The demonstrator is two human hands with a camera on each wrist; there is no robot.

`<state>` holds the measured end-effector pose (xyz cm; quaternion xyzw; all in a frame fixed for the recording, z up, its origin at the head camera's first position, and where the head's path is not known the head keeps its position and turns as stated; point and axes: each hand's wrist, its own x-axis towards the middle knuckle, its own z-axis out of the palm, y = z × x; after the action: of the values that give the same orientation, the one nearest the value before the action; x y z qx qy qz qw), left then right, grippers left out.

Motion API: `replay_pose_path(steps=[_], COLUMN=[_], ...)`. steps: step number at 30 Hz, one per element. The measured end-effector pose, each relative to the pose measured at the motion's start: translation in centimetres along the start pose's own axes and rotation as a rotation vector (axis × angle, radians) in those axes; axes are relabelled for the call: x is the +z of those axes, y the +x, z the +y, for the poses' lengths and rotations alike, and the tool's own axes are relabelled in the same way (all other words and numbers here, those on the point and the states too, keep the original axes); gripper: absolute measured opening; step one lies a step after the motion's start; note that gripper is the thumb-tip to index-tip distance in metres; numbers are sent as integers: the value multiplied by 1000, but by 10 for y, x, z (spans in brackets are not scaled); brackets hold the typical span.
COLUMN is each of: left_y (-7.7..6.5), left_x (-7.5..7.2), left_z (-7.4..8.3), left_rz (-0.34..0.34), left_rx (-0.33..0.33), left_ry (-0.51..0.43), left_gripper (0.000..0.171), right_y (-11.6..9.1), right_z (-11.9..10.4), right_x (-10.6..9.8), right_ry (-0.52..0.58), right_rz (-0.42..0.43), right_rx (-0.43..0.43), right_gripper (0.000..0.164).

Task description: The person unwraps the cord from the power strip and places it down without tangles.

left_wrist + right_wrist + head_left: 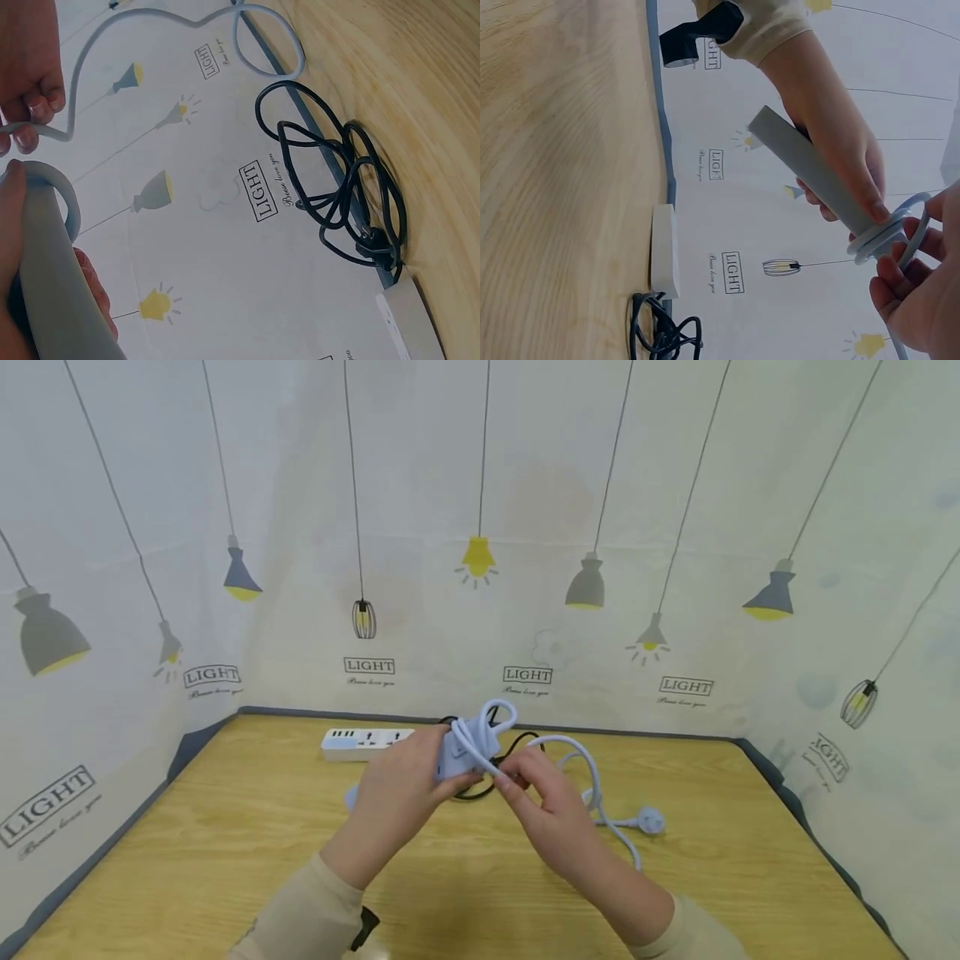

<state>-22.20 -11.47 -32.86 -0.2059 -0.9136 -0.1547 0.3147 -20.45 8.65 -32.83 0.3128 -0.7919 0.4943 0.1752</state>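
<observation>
My left hand (pixel 401 785) grips a pale power strip (pixel 457 752), raised above the table; its long body shows in the right wrist view as a grey bar (pixel 810 169). Loops of the strip's pale cord (pixel 877 238) wrap around the end by the left thumb, and one loop stands up past that end. Close beside it, my right hand (pixel 551 810) pinches the cord between thumb and fingers. From there the loose cord (pixel 592 768) curves down to the right, where its plug (pixel 651 821) lies. The palm side of the left hand is hidden behind the strip.
A second white power strip (pixel 367 741) lies at the back of the wooden table (pixel 465 893). Its black cord (pixel 349 180) is tangled beside it, partly behind my hands in the head view. A lamp-patterned cloth (pixel 420 485) surrounds the table's back and sides.
</observation>
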Motion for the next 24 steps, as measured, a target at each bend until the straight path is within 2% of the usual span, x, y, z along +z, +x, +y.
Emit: replay_pose_path(steps=[6, 13, 18, 24], left_y=[1, -2, -7, -11], left_x=[3, 4, 6, 5], left_z=[0, -3, -5, -8], left_rz=[5, -14, -64, -54], left_rx=[33, 12, 25, 54], left_ry=[12, 44, 70, 81], left_gripper=[64, 55, 55, 61], right_y=[1, 4, 5, 8], right_z=[2, 7, 10, 12], right_x=[-7, -12, -17, -18], right_ry=[16, 9, -11, -13], right_rz=[15, 46, 51, 24], right_rx=[-51, -140, -132, -111], right_gripper=[8, 6, 8, 7])
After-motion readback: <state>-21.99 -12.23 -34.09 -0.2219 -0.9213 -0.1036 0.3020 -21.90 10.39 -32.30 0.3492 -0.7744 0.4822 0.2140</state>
